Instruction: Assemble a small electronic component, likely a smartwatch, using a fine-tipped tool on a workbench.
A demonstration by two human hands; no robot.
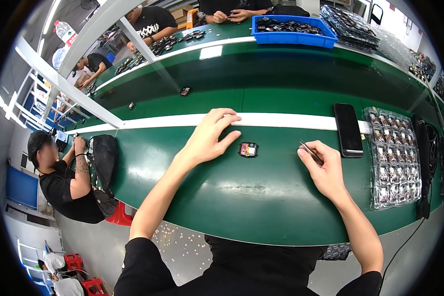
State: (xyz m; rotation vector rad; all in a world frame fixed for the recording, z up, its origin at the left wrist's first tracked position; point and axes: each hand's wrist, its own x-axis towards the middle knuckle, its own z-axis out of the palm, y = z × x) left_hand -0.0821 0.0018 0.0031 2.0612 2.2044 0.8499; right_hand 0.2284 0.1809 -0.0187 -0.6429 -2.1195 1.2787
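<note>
On the green table in front of me lies a small dark-cased electronic module [248, 149] with red and white parts showing inside. My left hand [210, 136] hovers just to its upper left, fingers bent and apart, with nothing visible in them. To the right of the module, my right hand [324, 167] grips a pair of metal tweezers [311, 150], their tips pointing up and left. The tweezers are apart from the module. A black smartphone [348, 130] lies beyond my right hand.
At the right sits a clear plastic tray [394, 160] of small modules beside a black cable [423, 197]. A white strip [281, 120] borders the green conveyor belt [281, 84], which carries a few modules [185, 91]. Across it stands a blue bin [293, 39]; a co-worker [66, 177] sits left.
</note>
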